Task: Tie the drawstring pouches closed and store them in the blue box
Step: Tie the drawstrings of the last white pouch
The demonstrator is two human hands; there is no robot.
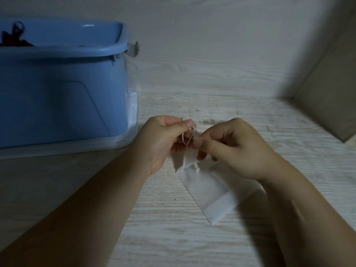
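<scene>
Left grip (161, 141): pinching drawstring (189, 139) loop.
Right grip (237, 149): pinching drawstring at white pouch (208, 189) mouth.
Blue box (57, 93): sitting on counter (212, 78), left of both.

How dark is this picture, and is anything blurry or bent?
Head view: dim throughout, with heavy shadow at the top right and lower left; the pouch and string are soft-edged; the box rim looks bowed, probably by the wide lens.

Dim, bluish light. Shadow darkens the worktop (173, 237) at lower left and the upper right corner. Details look soft.
</scene>
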